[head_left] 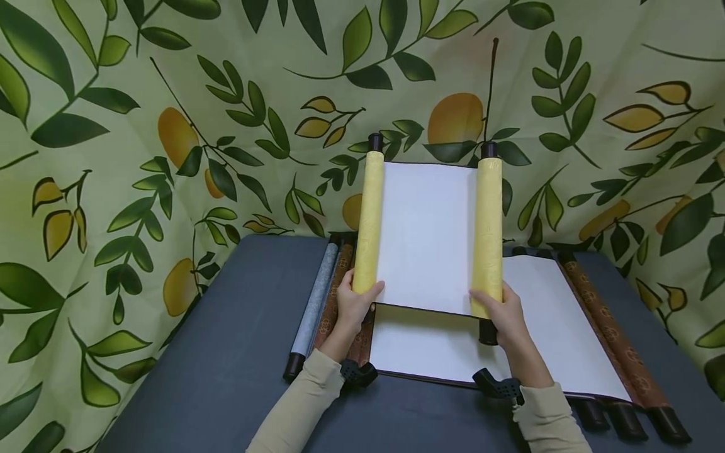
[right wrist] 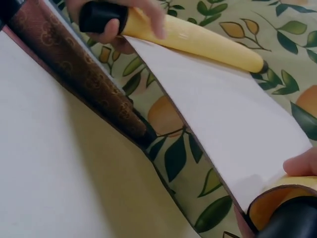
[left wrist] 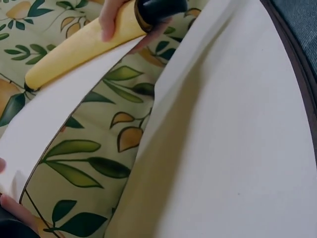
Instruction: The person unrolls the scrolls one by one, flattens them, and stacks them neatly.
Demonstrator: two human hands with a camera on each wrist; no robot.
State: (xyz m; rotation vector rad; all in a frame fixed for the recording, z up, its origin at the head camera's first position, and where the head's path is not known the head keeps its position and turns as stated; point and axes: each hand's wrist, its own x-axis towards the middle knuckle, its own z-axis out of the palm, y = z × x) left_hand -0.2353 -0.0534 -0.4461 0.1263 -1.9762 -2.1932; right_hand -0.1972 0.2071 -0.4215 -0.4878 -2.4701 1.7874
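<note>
A partly unrolled scroll with yellow rolls (head_left: 487, 233) and white paper (head_left: 427, 236) is held up above the table, standing nearly upright. My left hand (head_left: 355, 301) grips the lower end of its left roll, thumb on the front at the paper's edge. Round the lower end of the right roll my right hand (head_left: 504, 313) is curled, just above the black end knob (head_left: 488, 332). In the right wrist view, the left hand (right wrist: 148, 17) wraps the yellow roll beside its black knob. Below lies a larger open scroll with white paper (head_left: 430, 346) and brown patterned rolls (head_left: 608, 327).
A rolled light-blue scroll (head_left: 314, 305) with black ends lies left of the brown roll (head_left: 334, 296). Black knobs (head_left: 625, 420) stick out toward the table's front right. A leaf-print cloth (head_left: 255, 126) hangs behind the dark blue table (head_left: 226, 352).
</note>
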